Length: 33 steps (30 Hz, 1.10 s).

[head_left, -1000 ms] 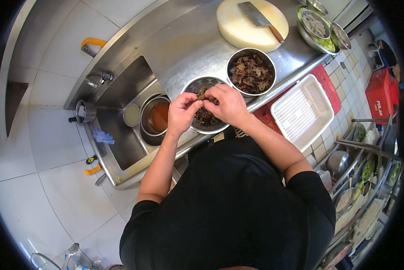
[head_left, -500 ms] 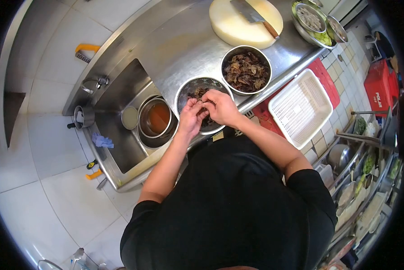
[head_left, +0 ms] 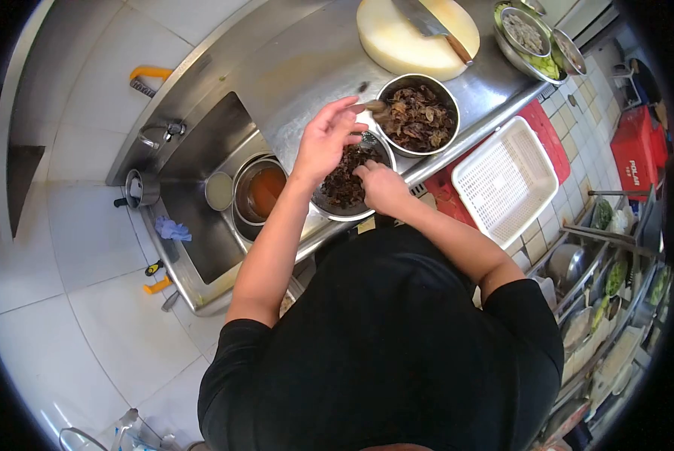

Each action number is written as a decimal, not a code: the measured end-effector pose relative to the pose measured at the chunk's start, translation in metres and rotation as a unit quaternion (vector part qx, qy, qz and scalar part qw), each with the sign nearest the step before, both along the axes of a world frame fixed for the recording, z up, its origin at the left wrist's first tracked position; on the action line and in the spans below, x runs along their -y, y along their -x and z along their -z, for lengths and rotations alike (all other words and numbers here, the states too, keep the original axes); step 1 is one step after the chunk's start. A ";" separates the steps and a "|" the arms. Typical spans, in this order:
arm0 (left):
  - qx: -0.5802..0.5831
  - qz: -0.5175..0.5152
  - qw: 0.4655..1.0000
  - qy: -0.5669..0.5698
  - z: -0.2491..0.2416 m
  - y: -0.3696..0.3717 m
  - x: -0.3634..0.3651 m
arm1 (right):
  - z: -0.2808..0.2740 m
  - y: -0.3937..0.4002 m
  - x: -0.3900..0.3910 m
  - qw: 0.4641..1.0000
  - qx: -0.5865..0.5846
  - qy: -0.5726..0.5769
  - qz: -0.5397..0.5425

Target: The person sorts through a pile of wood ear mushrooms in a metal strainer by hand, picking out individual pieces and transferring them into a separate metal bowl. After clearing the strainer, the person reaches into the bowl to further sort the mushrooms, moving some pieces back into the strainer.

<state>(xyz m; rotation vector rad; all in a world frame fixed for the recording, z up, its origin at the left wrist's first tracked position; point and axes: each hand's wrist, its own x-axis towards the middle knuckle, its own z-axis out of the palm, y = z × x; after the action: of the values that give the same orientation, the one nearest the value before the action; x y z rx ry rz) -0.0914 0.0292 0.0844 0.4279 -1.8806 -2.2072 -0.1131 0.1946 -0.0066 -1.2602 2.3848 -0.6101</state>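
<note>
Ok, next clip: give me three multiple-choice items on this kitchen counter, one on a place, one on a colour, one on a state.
1. Where does the cleaver lie?
A. in the sink
B. on the round chopping board
C. in the basket

2. What colour is the slotted basket beside the counter?
A. white
B. blue
C. green

3. What is the left hand doing?
A. resting flat
B. gripping the tap
C. raised, with a dark piece at its fingertips

Answers: 1 B, the blade rests on the board. 2 A, it is plainly white. 3 C, it hangs by the steel bowl.
</note>
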 end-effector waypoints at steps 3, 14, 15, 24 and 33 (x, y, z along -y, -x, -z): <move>0.068 0.062 0.964 0.249 0.028 0.000 0.011 | 0.003 0.006 0.006 0.996 -0.077 -0.007 0.038; 0.186 0.024 0.823 0.536 0.150 -0.046 0.031 | 0.045 0.032 0.063 0.992 -0.117 0.014 0.050; 0.204 0.039 0.826 0.524 0.149 -0.047 0.032 | 0.050 0.035 0.072 0.994 -0.093 -0.012 0.057; 0.229 0.076 0.834 0.497 0.113 -0.079 0.032 | 0.053 0.042 0.087 0.996 0.006 -0.025 0.084; 0.113 -0.044 0.837 0.534 0.114 -0.062 0.039 | 0.010 0.043 0.039 0.988 0.101 0.038 0.111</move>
<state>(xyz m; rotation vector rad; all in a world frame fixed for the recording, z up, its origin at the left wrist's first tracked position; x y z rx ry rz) -0.0296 -0.0094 -0.0296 0.5187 -2.7363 -0.7704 -0.1565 0.1553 -0.0161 -0.9179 2.3647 -0.8596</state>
